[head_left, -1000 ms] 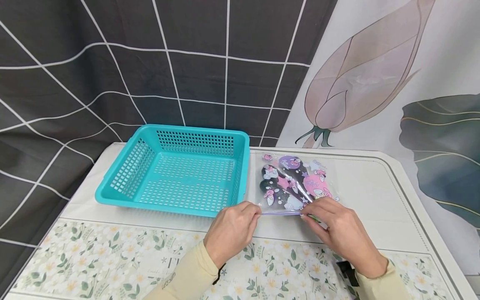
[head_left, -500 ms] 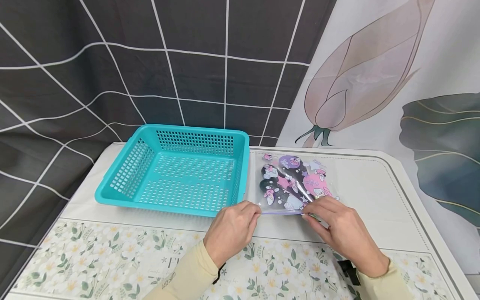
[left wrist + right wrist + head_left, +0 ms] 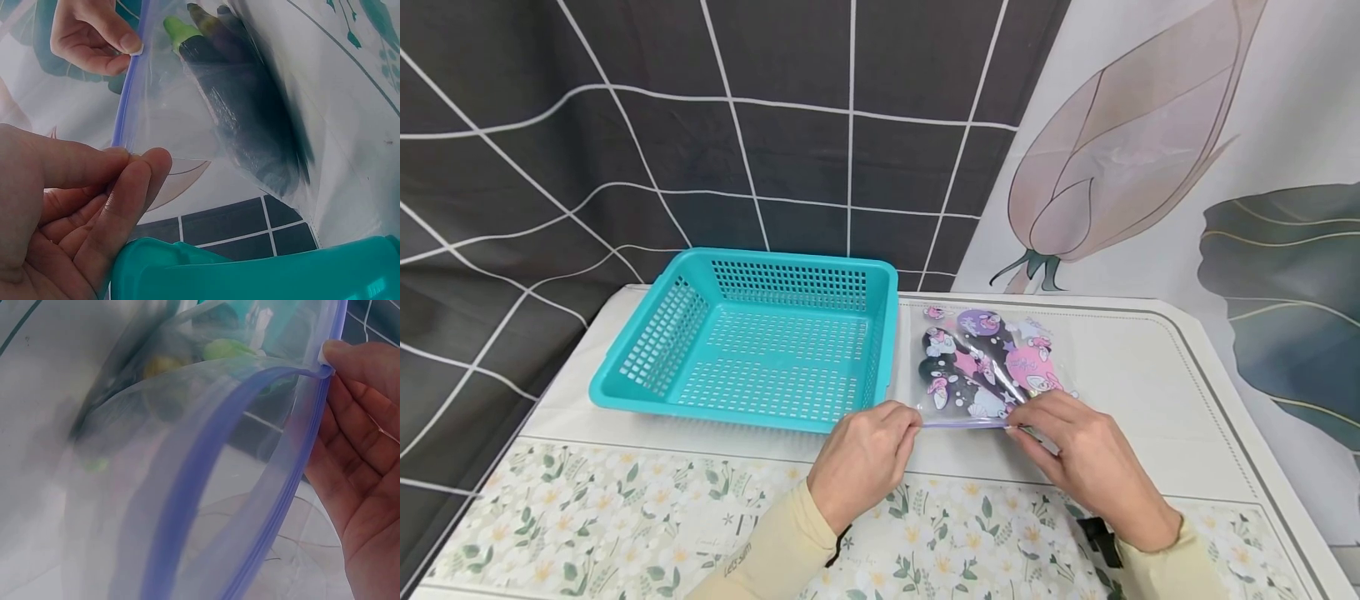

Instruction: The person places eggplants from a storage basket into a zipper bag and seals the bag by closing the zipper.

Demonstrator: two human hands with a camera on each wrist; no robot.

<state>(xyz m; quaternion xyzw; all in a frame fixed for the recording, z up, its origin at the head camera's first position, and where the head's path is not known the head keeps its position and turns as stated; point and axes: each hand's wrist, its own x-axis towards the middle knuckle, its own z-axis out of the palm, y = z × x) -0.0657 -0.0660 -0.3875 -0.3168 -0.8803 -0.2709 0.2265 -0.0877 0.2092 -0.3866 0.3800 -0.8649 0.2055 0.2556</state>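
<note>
A clear zip bag (image 3: 958,408) with pink, purple and white cartoon prints lies to the right of the basket. Dark eggplants (image 3: 240,119), one with a green stem end, show through its plastic in the left wrist view. My left hand (image 3: 863,454) pinches the left end of the purple zip strip (image 3: 962,426) between thumb and fingers. Farther along the strip, my right hand (image 3: 1086,458) pinches the small white slider (image 3: 323,355). Between both hands the strip's edges lie together; beyond the slider they stand apart in the right wrist view.
A turquoise plastic basket (image 3: 760,411) with slotted walls stands to the left, close to my left hand. The white table cover (image 3: 1150,400) has a floral band (image 3: 647,517) along the front. A dark checked curtain (image 3: 790,150) hangs behind the table.
Along the zip strip, my right hand has shifted very slightly to the right with the slider. My left hand keeps its place, and the basket has not moved.
</note>
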